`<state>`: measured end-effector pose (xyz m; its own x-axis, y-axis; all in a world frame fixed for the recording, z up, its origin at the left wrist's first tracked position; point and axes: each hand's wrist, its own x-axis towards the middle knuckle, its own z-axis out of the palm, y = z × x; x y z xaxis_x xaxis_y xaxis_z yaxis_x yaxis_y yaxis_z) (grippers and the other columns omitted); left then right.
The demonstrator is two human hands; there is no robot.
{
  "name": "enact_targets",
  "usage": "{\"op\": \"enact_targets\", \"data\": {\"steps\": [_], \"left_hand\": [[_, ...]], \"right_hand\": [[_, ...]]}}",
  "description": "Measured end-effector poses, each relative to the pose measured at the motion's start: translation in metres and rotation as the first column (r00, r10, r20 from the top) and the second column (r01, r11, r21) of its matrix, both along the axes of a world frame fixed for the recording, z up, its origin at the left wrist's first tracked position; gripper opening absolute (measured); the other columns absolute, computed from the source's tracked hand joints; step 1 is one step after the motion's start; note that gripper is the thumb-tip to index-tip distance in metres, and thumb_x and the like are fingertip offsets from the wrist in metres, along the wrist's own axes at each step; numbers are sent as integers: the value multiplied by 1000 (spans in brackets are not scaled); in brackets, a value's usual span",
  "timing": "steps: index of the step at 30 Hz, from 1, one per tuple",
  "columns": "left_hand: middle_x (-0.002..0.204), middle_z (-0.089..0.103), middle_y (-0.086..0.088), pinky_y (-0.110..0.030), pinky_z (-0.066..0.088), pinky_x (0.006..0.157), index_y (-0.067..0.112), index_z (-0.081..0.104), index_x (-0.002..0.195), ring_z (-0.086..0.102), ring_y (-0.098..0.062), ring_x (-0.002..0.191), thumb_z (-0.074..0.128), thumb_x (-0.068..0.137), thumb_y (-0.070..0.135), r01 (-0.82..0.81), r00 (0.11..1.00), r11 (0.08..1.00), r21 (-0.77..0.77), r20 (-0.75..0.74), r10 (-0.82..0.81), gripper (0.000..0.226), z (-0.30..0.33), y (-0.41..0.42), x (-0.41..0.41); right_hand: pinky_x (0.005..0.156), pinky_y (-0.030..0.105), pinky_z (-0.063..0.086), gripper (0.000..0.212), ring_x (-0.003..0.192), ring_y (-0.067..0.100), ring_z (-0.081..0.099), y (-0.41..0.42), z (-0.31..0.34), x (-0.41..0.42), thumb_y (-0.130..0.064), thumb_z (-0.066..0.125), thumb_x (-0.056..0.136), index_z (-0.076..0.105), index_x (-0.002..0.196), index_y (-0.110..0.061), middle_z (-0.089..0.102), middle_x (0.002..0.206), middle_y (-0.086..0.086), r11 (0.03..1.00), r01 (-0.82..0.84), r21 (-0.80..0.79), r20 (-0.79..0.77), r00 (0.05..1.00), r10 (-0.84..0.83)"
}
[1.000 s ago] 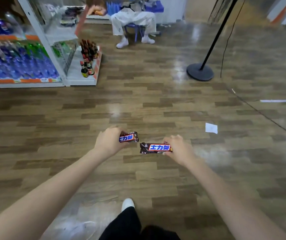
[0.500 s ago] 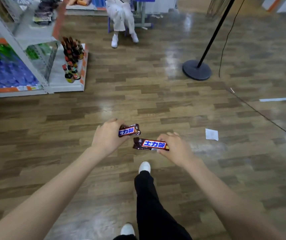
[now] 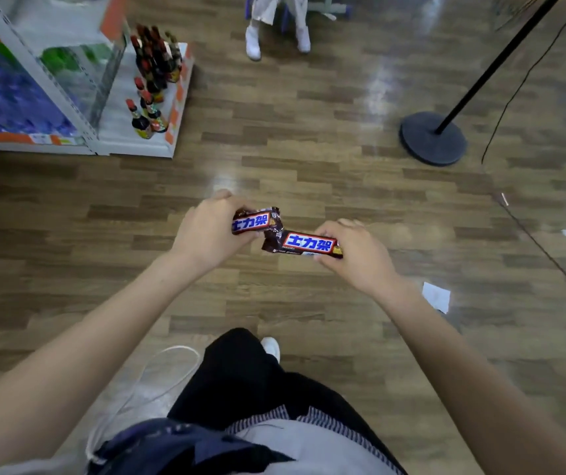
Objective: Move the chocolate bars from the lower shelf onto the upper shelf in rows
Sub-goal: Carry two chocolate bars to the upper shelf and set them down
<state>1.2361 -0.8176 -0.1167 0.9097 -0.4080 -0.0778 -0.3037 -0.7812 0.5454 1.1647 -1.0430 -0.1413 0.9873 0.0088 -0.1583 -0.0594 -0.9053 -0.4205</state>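
Each of my hands holds one brown chocolate bar with a red, white and blue label. My left hand (image 3: 206,231) grips the left bar (image 3: 254,221) by its left end. My right hand (image 3: 360,252) grips the right bar (image 3: 305,244) by its right end. The free ends of the two bars nearly touch above the wooden floor. A white shelf unit (image 3: 79,73) stands at the upper left, well away from both hands. No shelf with chocolate bars is in view.
Dark sauce bottles (image 3: 153,80) stand on the white shelf unit's low end board. A black round stand base (image 3: 432,137) with a pole is at the right. A seated person's legs (image 3: 276,25) are at the top. A paper scrap (image 3: 436,296) lies on the floor.
The view has tilted down and moved forward over the floor. My leg has stepped forward beneath my arms. Both hands kept their bars, which drew a little closer together.
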Motion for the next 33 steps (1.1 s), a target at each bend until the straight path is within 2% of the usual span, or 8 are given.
{"op": "enact_targets", "data": {"steps": [5,9,13,16,22,33], "left_hand": [[95,59,-3,-43,48,81,20,66,103,59,-26,88,76,73,26,-1,999,1000,-3,-35,1,33,-8,-18,63],[95,58,-3,-41,48,79,18,66,103,57,-23,87,76,73,26,2,998,1000,1,-61,-2,33,-20,-28,127],[97,59,-2,-42,49,79,18,65,102,57,-20,86,76,73,27,2,998,1000,14,-57,-1,33,-26,-33,203],[97,59,-1,-43,50,79,18,65,103,58,-20,87,77,72,27,-6,999,1000,31,-48,8,34,-21,-35,263],[96,59,-2,-43,50,77,16,64,104,58,-22,87,76,73,24,-31,999,998,57,-9,31,34,-15,-37,368],[93,54,3,-34,47,75,17,64,106,52,-13,83,77,72,26,-157,988,987,-24,-19,156,37,-31,-71,547]], "right_hand": [[78,34,42,29,122,16,41,-18,-9,65,-31,69,79,57,106,-30,59,113,-2,998,45,38,-73,996,-42],[80,36,47,30,112,20,48,-28,-18,130,-33,68,80,58,108,-27,59,106,-2,999,22,23,-97,995,-20],[68,32,41,30,101,18,50,-32,-21,207,-37,68,81,57,106,-26,56,99,-3,1000,0,13,-90,996,1],[66,29,35,30,103,17,48,-36,-16,267,-37,66,82,58,108,-26,53,98,-6,1000,-2,9,-98,995,3],[63,29,36,28,99,14,48,-48,-8,374,-37,65,82,57,107,-27,53,98,-7,1000,-7,11,-41,999,8],[62,29,38,28,98,15,48,-95,-21,566,-33,65,82,56,107,-26,55,100,-7,999,-30,-18,-42,999,29]]}}
